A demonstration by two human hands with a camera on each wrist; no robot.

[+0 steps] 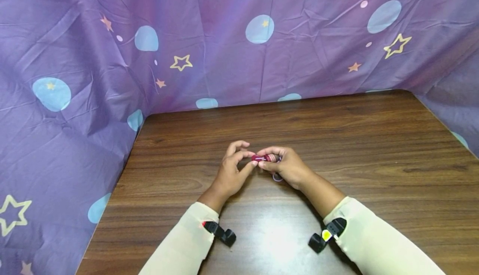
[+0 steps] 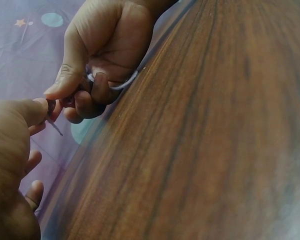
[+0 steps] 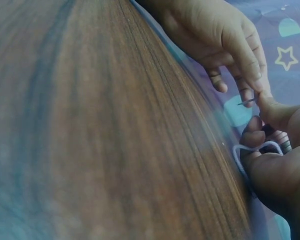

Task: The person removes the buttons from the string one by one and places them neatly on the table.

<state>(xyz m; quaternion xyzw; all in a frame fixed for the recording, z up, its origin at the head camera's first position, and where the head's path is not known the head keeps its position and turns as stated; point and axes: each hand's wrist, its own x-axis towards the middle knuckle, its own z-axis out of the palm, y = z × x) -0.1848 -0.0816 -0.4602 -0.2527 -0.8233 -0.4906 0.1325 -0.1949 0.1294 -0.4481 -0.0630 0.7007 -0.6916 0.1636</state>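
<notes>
Between my two hands, over the middle of the table, is a small dark-red object with pale stripes toward its right end; its exact kind is unclear. My right hand grips it with thumb and curled fingers. A thin lavender cord loops out below that palm, and the same cord shows in the right wrist view. With thumb and index finger, my left hand pinches the left end, its other fingers spread. A short thin cord end sticks out from that pinch in the left wrist view. Fingers hide much of the object.
The brown wood-grain table extends around both hands. A purple cloth printed with stars and planets hangs behind and along the sides. Black camera straps sit on both cream sleeves.
</notes>
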